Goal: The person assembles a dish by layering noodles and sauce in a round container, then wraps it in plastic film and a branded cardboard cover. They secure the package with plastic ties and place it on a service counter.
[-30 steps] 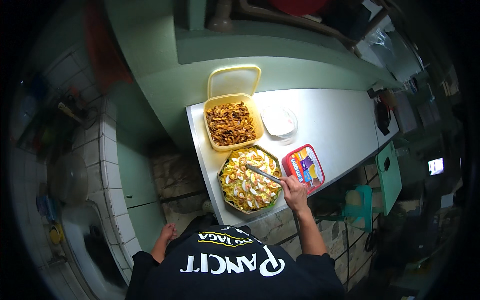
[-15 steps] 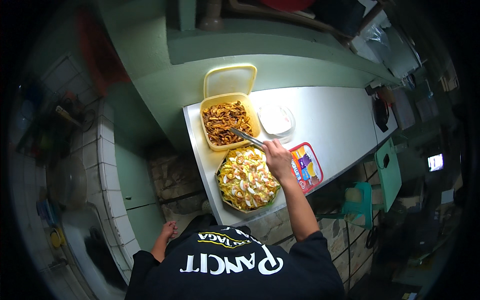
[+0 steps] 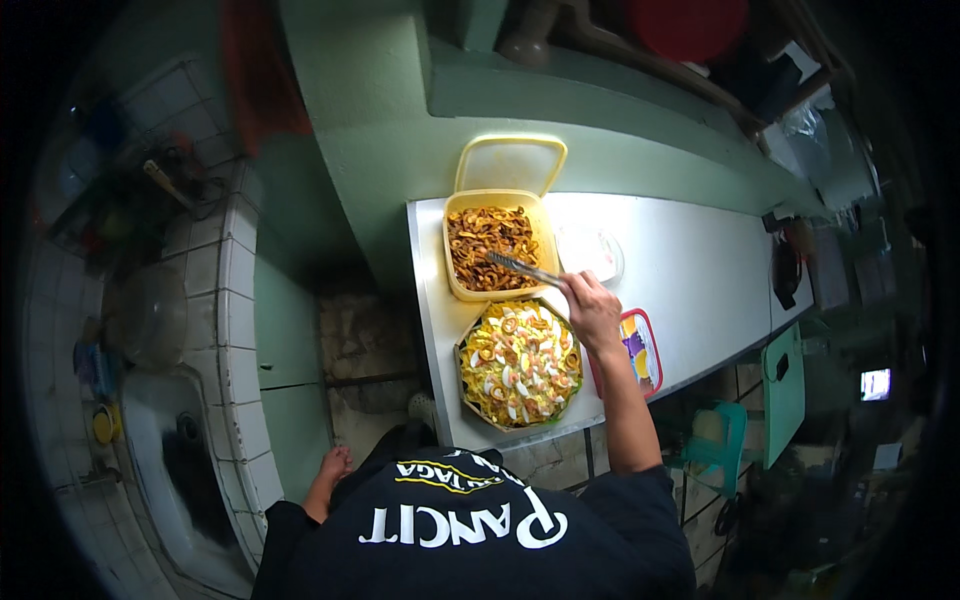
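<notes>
Your right hand [image 3: 592, 310] grips metal tongs [image 3: 522, 268], tips in the fried food of the yellow tub [image 3: 492, 246] just ahead. Noodle tray [image 3: 518, 362] sits beside that hand, near you. Your left hand [image 3: 332, 467] hangs low by your side, fingers unclear.

Metal tongs [image 3: 522, 268] slanting into open yellow container [image 3: 493, 250] of brown fried pieces

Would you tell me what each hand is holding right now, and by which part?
The right hand grips metal tongs by their handle end, tips in the yellow container of fried pieces. The left hand hangs at the side, holding nothing.
</notes>
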{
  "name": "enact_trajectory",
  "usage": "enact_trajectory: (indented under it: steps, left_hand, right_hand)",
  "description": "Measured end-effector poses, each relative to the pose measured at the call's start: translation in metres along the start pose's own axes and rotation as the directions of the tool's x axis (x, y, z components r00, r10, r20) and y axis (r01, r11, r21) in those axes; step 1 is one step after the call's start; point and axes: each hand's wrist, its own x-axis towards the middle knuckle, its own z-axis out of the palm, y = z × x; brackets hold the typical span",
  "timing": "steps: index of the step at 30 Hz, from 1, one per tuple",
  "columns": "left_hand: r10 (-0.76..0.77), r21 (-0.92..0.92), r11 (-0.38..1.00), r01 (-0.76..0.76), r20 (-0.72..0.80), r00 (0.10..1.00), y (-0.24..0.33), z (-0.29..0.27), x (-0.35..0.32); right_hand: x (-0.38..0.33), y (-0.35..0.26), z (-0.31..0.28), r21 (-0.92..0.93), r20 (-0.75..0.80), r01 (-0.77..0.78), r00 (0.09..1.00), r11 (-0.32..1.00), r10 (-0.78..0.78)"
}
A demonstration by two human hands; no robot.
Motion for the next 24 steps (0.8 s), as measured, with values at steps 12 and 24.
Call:
enact_trajectory:
  steps: [12, 24]
  left_hand:
    - [0.002, 0.076, 0.997, -0.007, 0.064, 0.998, 0.081, -0.004, 0.007]
    - [-0.039, 0.052, 0.998, 0.036, 0.052, 0.998, 0.067, -0.011, 0.003]
  right_hand:
    - [-0.155, 0.022, -0.036, 0.093, 0.414, -0.407, 0.846, 0.909, 0.336]
    - [-0.091, 0.023, -0.064, 0.266, 0.129, -0.326, 0.945, 0.907, 0.301]
